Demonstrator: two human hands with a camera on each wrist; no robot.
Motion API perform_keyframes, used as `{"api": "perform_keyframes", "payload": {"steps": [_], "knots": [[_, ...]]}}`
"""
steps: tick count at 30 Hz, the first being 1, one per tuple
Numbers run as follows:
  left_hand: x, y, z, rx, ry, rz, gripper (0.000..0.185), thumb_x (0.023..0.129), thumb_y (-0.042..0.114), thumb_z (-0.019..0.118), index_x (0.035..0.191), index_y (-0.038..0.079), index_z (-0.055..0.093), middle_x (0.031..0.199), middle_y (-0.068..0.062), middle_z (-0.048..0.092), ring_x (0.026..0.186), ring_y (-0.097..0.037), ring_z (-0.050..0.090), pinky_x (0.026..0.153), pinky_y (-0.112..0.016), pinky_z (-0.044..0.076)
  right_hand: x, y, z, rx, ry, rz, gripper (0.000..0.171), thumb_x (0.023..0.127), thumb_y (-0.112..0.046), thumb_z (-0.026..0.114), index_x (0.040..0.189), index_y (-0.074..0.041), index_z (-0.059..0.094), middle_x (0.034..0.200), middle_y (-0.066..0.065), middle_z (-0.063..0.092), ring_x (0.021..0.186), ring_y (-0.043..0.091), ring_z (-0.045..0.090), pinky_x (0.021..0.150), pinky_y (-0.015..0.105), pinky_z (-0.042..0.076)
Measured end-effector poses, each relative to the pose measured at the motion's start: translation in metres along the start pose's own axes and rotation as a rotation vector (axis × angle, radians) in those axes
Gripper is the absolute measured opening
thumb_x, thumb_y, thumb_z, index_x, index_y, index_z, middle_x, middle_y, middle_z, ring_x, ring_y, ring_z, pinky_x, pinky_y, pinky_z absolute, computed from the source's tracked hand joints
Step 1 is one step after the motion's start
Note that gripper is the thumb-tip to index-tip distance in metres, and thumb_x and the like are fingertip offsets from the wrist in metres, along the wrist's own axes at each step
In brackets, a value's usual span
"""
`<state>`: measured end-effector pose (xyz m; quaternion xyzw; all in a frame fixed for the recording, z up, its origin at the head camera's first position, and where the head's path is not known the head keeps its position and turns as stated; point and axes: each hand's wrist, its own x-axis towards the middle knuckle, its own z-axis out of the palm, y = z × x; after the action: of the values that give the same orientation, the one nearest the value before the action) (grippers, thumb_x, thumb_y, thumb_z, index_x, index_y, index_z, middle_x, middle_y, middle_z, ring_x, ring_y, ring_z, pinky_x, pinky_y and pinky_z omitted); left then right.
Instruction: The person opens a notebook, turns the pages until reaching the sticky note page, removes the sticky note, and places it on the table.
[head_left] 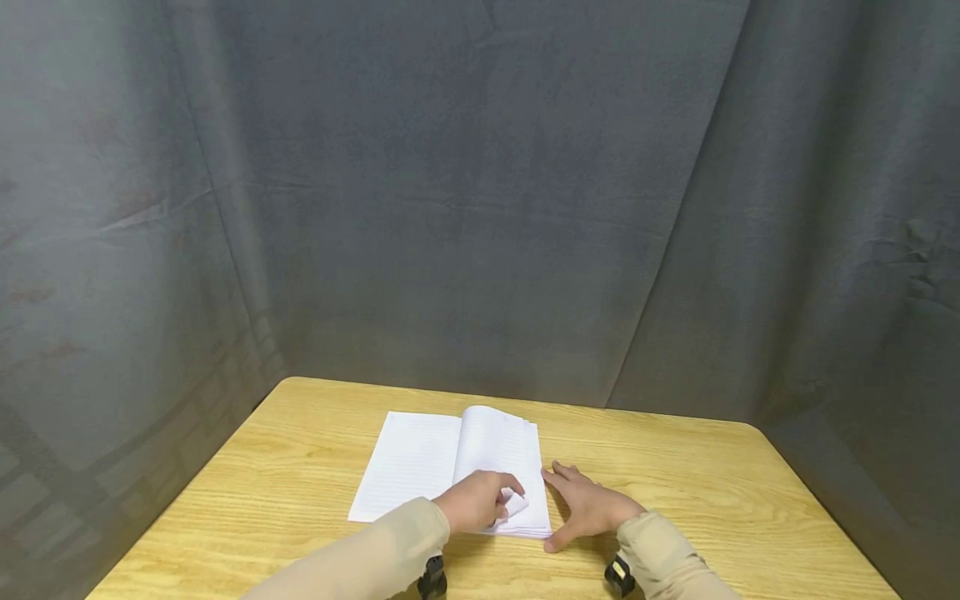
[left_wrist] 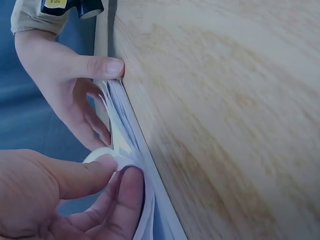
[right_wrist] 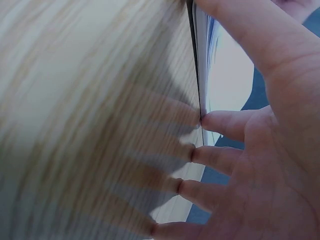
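The left hand [head_left: 474, 502] pinches a curled bit of paper between thumb and fingers at the near part of the notebook's right side; how many sheets it holds is hard to tell. The right hand [head_left: 588, 505] is spread wide, its thumb at the near right corner and its fingers reaching along the right edge, tips down against the table. The notebook [head_left: 416, 458] lies open between the person's arms, near the table's front, its spine running away from the person and its near edge facing them. Its pages are white with faint ruled lines; the left side lies flat, while the right is a thicker stack, bowed near the spine, with loosely fanned edges. Under it, the table [head_left: 675, 475] is smooth yellowish wood with streaky grain and rounded far corners. Beige sleeves [head_left: 375, 550] cover both forearms, and grey, softly creased cloth [head_left: 465, 208] hangs behind.
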<state>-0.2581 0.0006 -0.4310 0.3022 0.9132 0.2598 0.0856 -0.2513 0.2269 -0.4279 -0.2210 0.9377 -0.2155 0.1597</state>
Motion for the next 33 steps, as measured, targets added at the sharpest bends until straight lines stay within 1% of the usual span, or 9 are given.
{"api": "perform_keyframes", "payload": {"steps": [3, 5, 7, 11, 13, 16, 25, 30, 33], "knots": [[-0.0007, -0.0004, -0.001, 0.026, -0.006, 0.034, 0.045, 0.087, -0.001, 0.066, 0.126, 0.022, 0.061, 0.063, 0.008, 0.049, 0.056, -0.002, 0.041, 0.054, -0.017, 0.038, -0.0003, -0.0005, -0.0007, 0.0, 0.0, -0.002, 0.109, 0.069, -0.045, 0.084, 0.148, 0.005, 0.028, 0.153, 0.033, 0.019, 0.136, 0.06, 0.017, 0.101, 0.073, 0.024], [-0.0011, -0.0004, -0.0012, 0.04, 0.0, 0.05, 0.049, 0.087, -0.004, 0.064, 0.125, 0.025, 0.063, 0.058, 0.006, 0.044, 0.052, -0.003, 0.033, 0.054, -0.017, 0.036, -0.0003, -0.001, -0.0012, -0.002, 0.002, -0.002, 0.109, 0.069, -0.045, 0.084, 0.148, 0.005, 0.028, 0.153, 0.033, 0.019, 0.136, 0.06, 0.018, 0.101, 0.073, 0.025], [-0.0012, -0.0001, -0.0016, 0.071, 0.01, 0.071, 0.046, 0.086, -0.007, 0.063, 0.118, 0.026, 0.068, 0.059, 0.006, 0.05, 0.052, -0.004, 0.03, 0.057, -0.016, 0.037, -0.0003, -0.0015, -0.0016, -0.007, 0.004, 0.001, 0.109, 0.069, -0.044, 0.084, 0.148, 0.005, 0.028, 0.153, 0.033, 0.019, 0.136, 0.06, 0.018, 0.102, 0.073, 0.025], [-0.0001, -0.0001, -0.0012, 0.048, 0.008, 0.055, 0.031, 0.086, -0.004, 0.061, 0.097, 0.02, 0.076, 0.071, 0.004, 0.067, 0.05, -0.003, 0.035, 0.058, -0.015, 0.039, -0.0003, -0.0019, -0.0022, -0.018, 0.005, 0.008, 0.109, 0.069, -0.044, 0.084, 0.148, 0.005, 0.029, 0.153, 0.032, 0.02, 0.136, 0.059, 0.018, 0.103, 0.072, 0.025], [-0.0001, 0.0006, -0.0014, 0.019, 0.003, 0.033, 0.021, 0.087, 0.001, 0.064, 0.091, 0.018, 0.076, 0.072, 0.007, 0.067, 0.051, -0.002, 0.041, 0.056, -0.016, 0.041, -0.0005, -0.0018, -0.0023, -0.018, 0.003, 0.008, 0.109, 0.069, -0.044, 0.084, 0.148, 0.004, 0.028, 0.154, 0.032, 0.02, 0.137, 0.059, 0.018, 0.103, 0.072, 0.024], [-0.0008, 0.0027, -0.0021, 0.005, 0.007, -0.002, 0.01, 0.084, 0.007, 0.071, 0.087, 0.016, 0.075, 0.063, 0.009, 0.057, 0.054, -0.002, 0.044, 0.056, -0.017, 0.041, -0.0003, -0.0015, -0.002, -0.012, 0.001, 0.011, 0.109, 0.069, -0.044, 0.084, 0.148, 0.004, 0.028, 0.154, 0.032, 0.019, 0.137, 0.059, 0.017, 0.102, 0.073, 0.024], [-0.0025, 0.004, -0.0038, 0.01, 0.041, -0.035, 0.018, 0.074, 0.004, 0.08, 0.085, 0.017, 0.075, 0.094, 0.004, 0.07, 0.074, -0.003, 0.049, 0.073, -0.021, 0.045, 0.0003, -0.0006, -0.0008, -0.009, 0.009, 0.001, 0.108, 0.069, -0.044, 0.084, 0.148, 0.005, 0.028, 0.153, 0.033, 0.02, 0.136, 0.06, 0.018, 0.103, 0.073, 0.024], [-0.0028, 0.0022, -0.003, -0.032, 0.069, -0.037, 0.02, 0.073, 0.002, 0.08, 0.088, 0.015, 0.075, 0.092, 0.004, 0.07, 0.071, -0.003, 0.049, 0.07, -0.02, 0.045, 0.0, -0.0001, 0.0002, -0.007, 0.004, -0.003, 0.109, 0.069, -0.044, 0.084, 0.148, 0.006, 0.028, 0.153, 0.033, 0.019, 0.136, 0.061, 0.017, 0.103, 0.072, 0.023], [-0.0043, 0.0014, -0.0048, -0.076, 0.097, -0.019, 0.022, 0.073, -0.001, 0.078, 0.09, 0.013, 0.075, 0.082, 0.005, 0.066, 0.065, -0.003, 0.048, 0.064, -0.019, 0.044, -0.0003, -0.0002, 0.0004, -0.009, 0.004, -0.006, 0.109, 0.069, -0.044, 0.084, 0.148, 0.006, 0.028, 0.153, 0.034, 0.02, 0.136, 0.06, 0.018, 0.104, 0.071, 0.024]]}}
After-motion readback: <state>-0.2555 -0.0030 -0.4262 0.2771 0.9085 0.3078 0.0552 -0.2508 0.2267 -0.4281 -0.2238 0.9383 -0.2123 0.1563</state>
